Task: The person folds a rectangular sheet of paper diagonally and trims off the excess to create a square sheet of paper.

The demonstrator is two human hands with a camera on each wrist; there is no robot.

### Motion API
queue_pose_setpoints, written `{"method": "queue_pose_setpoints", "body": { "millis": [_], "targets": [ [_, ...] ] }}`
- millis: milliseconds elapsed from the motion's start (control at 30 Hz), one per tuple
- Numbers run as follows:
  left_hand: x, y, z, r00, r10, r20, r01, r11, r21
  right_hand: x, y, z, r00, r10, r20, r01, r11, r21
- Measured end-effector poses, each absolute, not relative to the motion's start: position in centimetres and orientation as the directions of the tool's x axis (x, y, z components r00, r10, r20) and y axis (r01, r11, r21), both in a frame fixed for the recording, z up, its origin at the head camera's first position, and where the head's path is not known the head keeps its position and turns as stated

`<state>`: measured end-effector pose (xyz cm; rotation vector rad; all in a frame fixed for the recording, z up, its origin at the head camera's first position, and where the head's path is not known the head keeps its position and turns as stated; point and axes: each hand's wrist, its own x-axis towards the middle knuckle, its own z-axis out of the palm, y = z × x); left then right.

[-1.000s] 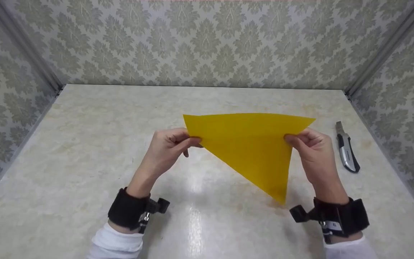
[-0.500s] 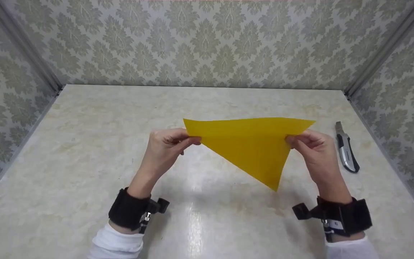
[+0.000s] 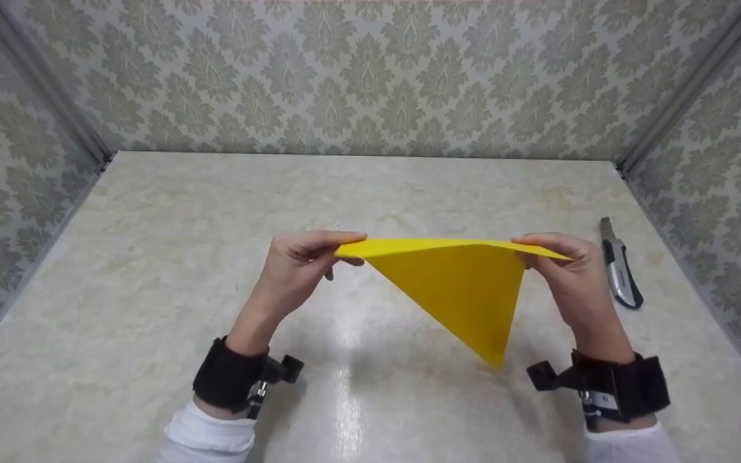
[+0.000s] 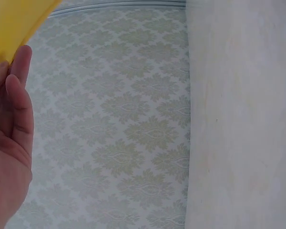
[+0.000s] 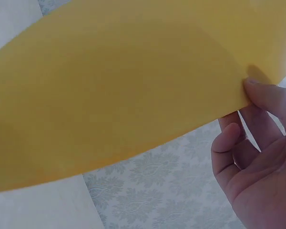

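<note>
A yellow triangular sheet of paper (image 3: 460, 289) is held up over the table, its upper strip bent toward me and one corner hanging down. My left hand (image 3: 300, 260) pinches its left side between thumb and fingers. On the other side, my right hand (image 3: 567, 273) pinches the sheet near its right corner. In the left wrist view, a piece of the yellow sheet (image 4: 14, 26) sits between thumb and fingers. The right wrist view has the sheet (image 5: 124, 95) filling the upper part, the thumb lying on its face.
A box cutter (image 3: 621, 270) with a black and silver handle lies on the table to the right of my right hand. The pale marbled table (image 3: 152, 212) is bounded by patterned walls (image 3: 370, 77) at the back and sides.
The sheet's upper part has tipped down toward me, so a bright bent strip now shows along the top. Both hands keep their pinch; the right wrist has shifted slightly right.
</note>
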<state>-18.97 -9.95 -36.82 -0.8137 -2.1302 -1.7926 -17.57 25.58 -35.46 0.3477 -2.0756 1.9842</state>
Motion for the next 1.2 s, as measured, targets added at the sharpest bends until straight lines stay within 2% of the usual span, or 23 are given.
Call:
{"method": "queue_pose_setpoints", "body": {
  "millis": [133, 233, 367, 567, 833, 1200],
  "targets": [
    [-18.96, -10.04, -36.82, -0.797, 0.254, 0.547, 0.577, 0.059, 0.814, -17.5, 25.97, -35.53, -0.908, -0.096, 0.407, -0.406, -0.032, -0.913],
    [-18.9, -10.13, -36.82, -0.801, 0.253, 0.543, 0.565, 0.017, 0.825, -17.39, 26.31, -35.5, -0.867, -0.184, 0.463, -0.442, -0.145, -0.885],
    [-18.78, -10.22, -36.78, -0.814, 0.25, 0.524, 0.534, -0.033, 0.845, -17.3, 26.4, -35.44, -0.834, -0.225, 0.503, -0.458, -0.225, -0.86],
    [-18.73, -10.18, -36.72, -0.837, 0.235, 0.494, 0.499, -0.041, 0.865, -17.42, 26.05, -35.6, -0.867, -0.144, 0.478, -0.468, -0.096, -0.878],
    [-18.48, -10.37, -36.46, -0.854, 0.24, 0.462, 0.459, -0.07, 0.886, -17.63, 25.77, -35.81, -0.873, -0.127, 0.47, -0.466, -0.065, -0.882],
    [-18.27, -9.98, -35.96, -0.884, 0.224, 0.41, 0.439, 0.1, 0.893, -17.34, 25.69, -35.66, -0.863, -0.148, 0.483, -0.486, -0.017, -0.874]
  ]
}}
